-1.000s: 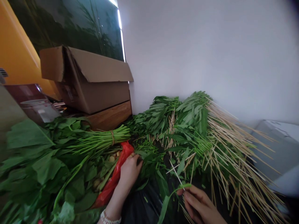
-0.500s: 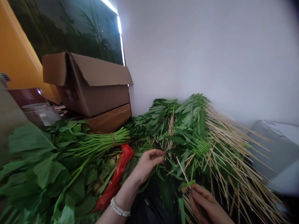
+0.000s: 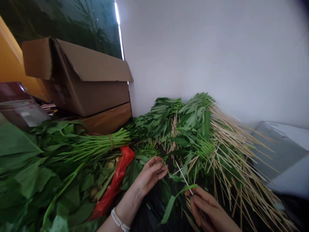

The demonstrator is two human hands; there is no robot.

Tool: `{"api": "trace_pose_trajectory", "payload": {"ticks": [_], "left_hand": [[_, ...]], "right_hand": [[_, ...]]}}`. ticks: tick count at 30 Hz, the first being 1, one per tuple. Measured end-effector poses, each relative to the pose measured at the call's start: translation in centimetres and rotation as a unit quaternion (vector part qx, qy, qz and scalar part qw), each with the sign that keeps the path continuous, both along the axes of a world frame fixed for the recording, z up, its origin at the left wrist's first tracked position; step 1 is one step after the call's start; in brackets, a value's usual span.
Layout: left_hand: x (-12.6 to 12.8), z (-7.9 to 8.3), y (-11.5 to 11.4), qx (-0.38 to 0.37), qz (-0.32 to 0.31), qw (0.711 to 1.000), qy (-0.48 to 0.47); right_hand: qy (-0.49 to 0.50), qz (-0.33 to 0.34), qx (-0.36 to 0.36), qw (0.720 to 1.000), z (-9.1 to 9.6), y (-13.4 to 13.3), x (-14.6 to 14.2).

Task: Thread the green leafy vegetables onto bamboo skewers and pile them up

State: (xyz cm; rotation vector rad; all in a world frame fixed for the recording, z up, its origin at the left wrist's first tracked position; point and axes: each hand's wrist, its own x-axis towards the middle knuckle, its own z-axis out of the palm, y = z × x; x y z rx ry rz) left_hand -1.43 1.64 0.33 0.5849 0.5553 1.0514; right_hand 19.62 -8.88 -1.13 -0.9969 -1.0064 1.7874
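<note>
My left hand (image 3: 153,172), with a white beaded bracelet (image 3: 119,220) at the wrist, pinches a thin green stem whose narrow leaf (image 3: 175,177) trails to the right. In my right hand (image 3: 209,206) is a pale wooden skewer (image 3: 182,174), tip pointing up and left, with more sticks below the fingers. A green leaf (image 3: 170,207) with its stem lies across that skewer at my fingertips and hangs down. Just beyond both hands are skewered leafy greens (image 3: 195,116), their stems lined up along the sticks.
Many loose skewers (image 3: 241,167) fan out at the right beside a grey box (image 3: 285,158). To the left are a tied bundle of green stems (image 3: 118,139), broad leaves (image 3: 36,180) and a red plastic bag (image 3: 120,167). An open cardboard box (image 3: 96,93) stands behind.
The view has turned slightly right. My left hand has curled more around its stem. The leaf at my right hand now swings out to the left across the skewer.
</note>
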Motion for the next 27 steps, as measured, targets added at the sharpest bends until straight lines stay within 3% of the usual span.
{"api": "trace_pose_trajectory", "payload": {"ticks": [8, 18, 27], "left_hand": [[0.1, -0.6, 0.2, 0.013, 0.01, 1.0, 0.02], [0.7, -0.5, -0.2, 0.053, 0.01, 0.996, 0.074], [0.9, 0.0, -0.5, 0.032, 0.016, 0.993, 0.112]], "right_hand": [[-0.041, -0.008, 0.011, 0.999, 0.2, 0.1, -0.5], [-0.131, 0.0, 0.012, 0.991, -1.0, 0.9, -0.9], [-0.147, -0.018, 0.021, 0.989, -2.0, 1.3, -0.9]]}}
